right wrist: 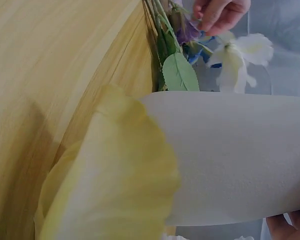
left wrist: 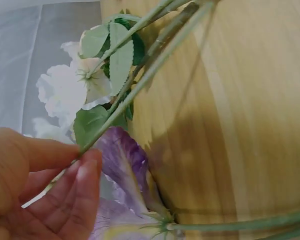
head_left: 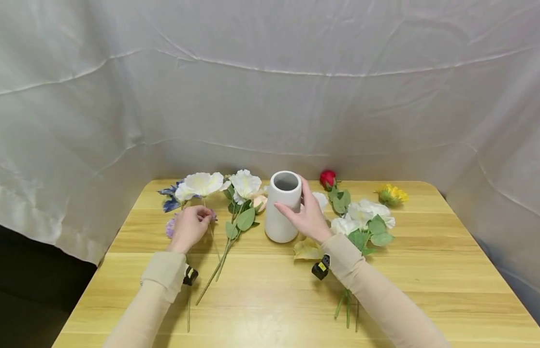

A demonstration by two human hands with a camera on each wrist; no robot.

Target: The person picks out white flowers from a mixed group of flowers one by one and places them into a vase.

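My left hand [head_left: 190, 227] pinches a thin green stem [left wrist: 121, 107] between thumb and fingertips. In the head view, a large white flower [head_left: 203, 183] rises just above that hand. A purple flower [left wrist: 125, 165] lies close beneath the fingers in the left wrist view. With thumb and fingers spread around its side, my right hand [head_left: 312, 218] holds a white vase [head_left: 280, 218] near its top. The vase stands upright on the table, and its dark opening shows no stems. Beside it, a yellow flower [right wrist: 120, 175] fills the front of the right wrist view.
On the wooden table [head_left: 261, 299], a white flower [head_left: 245, 184] with leafy stems and a blue flower [head_left: 170, 199] lie to the left. Rightward are a red rose [head_left: 328, 179], white flowers [head_left: 365, 214] and a yellow sunflower [head_left: 391, 195]. Grey cloth [head_left: 270, 111] hangs behind.
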